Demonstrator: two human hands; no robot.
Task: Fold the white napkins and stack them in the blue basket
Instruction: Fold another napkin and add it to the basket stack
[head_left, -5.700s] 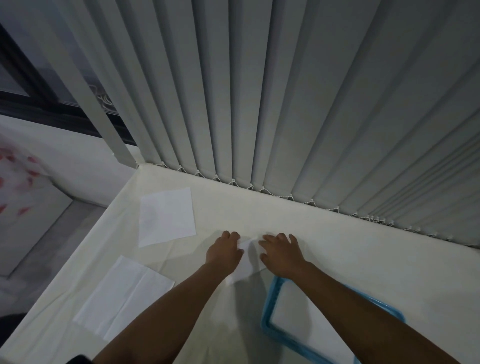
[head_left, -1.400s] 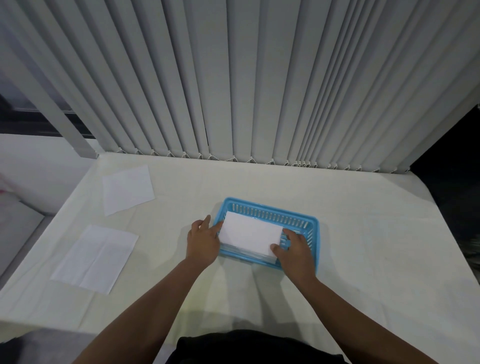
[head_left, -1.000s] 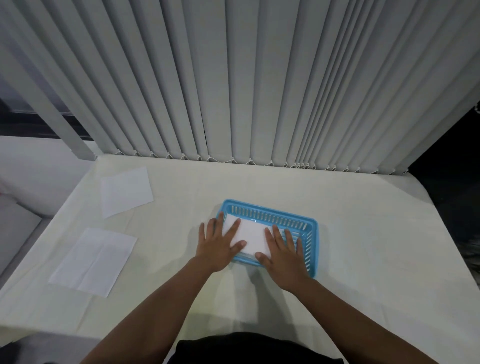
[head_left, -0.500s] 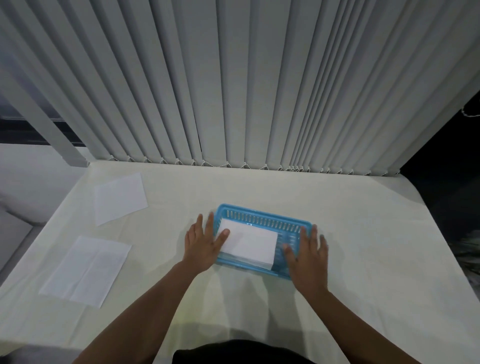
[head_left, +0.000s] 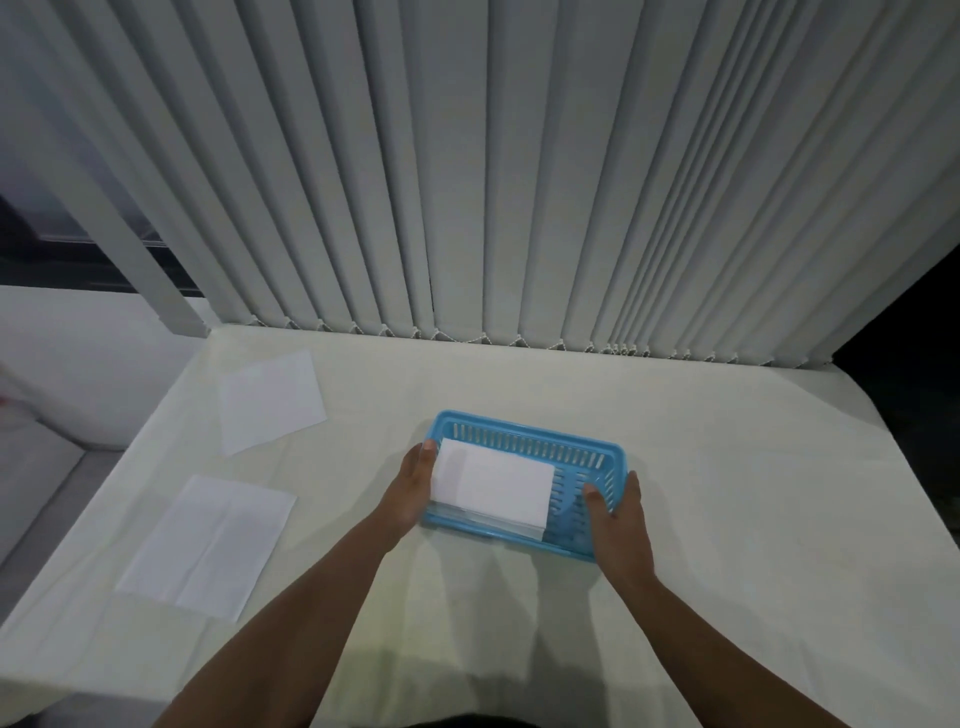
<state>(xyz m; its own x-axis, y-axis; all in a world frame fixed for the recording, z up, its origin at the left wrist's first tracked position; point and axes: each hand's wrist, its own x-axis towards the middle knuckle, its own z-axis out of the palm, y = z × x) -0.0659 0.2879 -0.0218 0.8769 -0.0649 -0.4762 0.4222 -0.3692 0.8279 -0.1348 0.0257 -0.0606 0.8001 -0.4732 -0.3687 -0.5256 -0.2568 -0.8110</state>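
Reaching forward over the pale tablecloth (head_left: 727, 545), two bare forearms are stretching from the bottom edge toward the blue basket (head_left: 587, 454), which is sitting near the middle of the table. The left hand (head_left: 413, 488) is pressing against the basket's left end, its fingers curling along that short wall and touching the edge of the folded napkins (head_left: 493, 488); how firmly it is gripping cannot be told. The right hand (head_left: 621, 509) is clasping the basket's right end, with the thumb lying inside on the slotted floor and the other fingers wrapping around the outer wall.

Inside the basket, the folded napkins are lying as a flat white stack, filling the left and middle part and leaving a strip of blue floor showing on the right beside the thumb.

Further left, an unfolded napkin (head_left: 208, 545) with visible creases is lying flat near the table's left edge, well apart from the basket. Beyond it, a second napkin (head_left: 270, 400) is lying flat, also well apart from the basket.

At the far edge of the table, vertical blinds (head_left: 519, 182) are hanging in grey-white slats across the whole width
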